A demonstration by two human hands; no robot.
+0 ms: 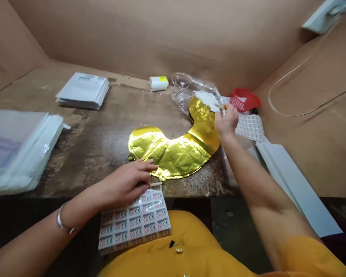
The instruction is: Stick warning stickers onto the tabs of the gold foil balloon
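Note:
A gold foil balloon (178, 154), flat and curved like a letter or number, lies on the brown table. My left hand (132, 179) rests at its lower left edge with the fingers stretched out. Below that hand, a sheet of CE-mark stickers (145, 219) lies partly over the table's edge and my lap. My right hand (228, 118) is at the balloon's right edge, fingers curled in; whatever they hold is blurred and hidden. Just beyond it is a clear plastic bag (183, 90) with white pieces (209, 100) in it.
At the back left stands a stack of white cards (82, 88); plastic sleeves (20, 150) are piled nearer left. A white roll (158, 83) sits by the back wall. To the right are a red basket (245, 100), another sticker sheet (250, 127) and long white strips (300, 188).

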